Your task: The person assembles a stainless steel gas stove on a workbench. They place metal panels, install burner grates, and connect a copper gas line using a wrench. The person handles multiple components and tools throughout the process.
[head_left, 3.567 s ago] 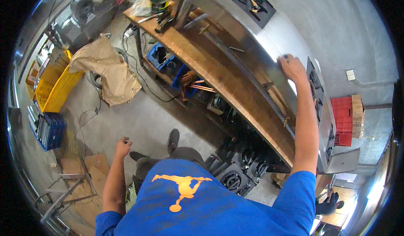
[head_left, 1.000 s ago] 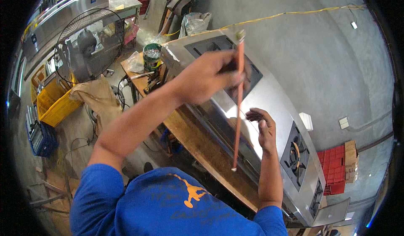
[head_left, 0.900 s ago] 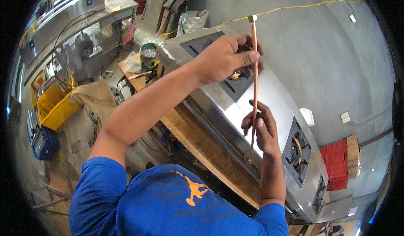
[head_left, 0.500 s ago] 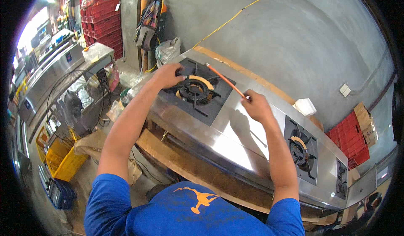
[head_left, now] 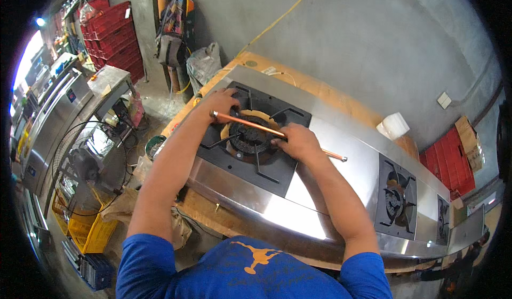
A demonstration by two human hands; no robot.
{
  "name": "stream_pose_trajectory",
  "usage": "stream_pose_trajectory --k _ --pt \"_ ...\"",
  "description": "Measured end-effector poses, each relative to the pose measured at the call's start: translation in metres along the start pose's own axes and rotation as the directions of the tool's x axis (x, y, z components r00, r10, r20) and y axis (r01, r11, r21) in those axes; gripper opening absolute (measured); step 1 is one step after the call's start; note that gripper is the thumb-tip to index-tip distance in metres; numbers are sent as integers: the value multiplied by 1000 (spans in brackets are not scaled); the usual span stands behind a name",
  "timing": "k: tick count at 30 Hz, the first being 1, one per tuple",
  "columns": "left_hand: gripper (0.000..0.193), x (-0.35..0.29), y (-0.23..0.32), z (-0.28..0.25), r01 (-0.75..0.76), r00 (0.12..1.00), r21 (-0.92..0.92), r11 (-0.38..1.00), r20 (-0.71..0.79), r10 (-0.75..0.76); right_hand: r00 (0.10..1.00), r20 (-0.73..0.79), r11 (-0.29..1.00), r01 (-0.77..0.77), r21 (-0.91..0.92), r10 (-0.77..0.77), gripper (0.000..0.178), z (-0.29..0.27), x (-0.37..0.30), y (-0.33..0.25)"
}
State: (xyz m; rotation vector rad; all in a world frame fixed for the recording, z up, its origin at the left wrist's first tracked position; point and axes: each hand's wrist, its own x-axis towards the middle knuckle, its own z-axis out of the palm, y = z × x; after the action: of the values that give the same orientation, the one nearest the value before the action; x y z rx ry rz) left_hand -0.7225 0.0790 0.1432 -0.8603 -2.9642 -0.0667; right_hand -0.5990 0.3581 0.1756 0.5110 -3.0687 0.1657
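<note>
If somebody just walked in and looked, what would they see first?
Probably the long copper tube, held level in both hands over the near burner of a shiny steel stove top. The left hand grips one end and the right hand holds it near the middle. Next might be the red crates stacked at the far left, and the big wire fan standing down on the left.
</note>
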Motion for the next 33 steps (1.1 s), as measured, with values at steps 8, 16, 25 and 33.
stream_pose_trajectory --k 8,16,25,33 --pt "39 -4 1 1 -232 963 -130 964 -168 209 996 -60 997 71 -5 -71 21 19 0 14" --pt "36 -8 5 -10 -300 931 -250 921 -288 225 968 -237 994 100 43 -87 14 -15 -8 3" --pt "33 -7 6 0 -238 955 -162 958 -217 201 868 -457 973 -109 203 193 31 -105 -54 12" --pt "44 -5 6 -8 -168 977 -20 986 -137 164 996 -62 998 58 -2 -58 30 -9 -7 12"
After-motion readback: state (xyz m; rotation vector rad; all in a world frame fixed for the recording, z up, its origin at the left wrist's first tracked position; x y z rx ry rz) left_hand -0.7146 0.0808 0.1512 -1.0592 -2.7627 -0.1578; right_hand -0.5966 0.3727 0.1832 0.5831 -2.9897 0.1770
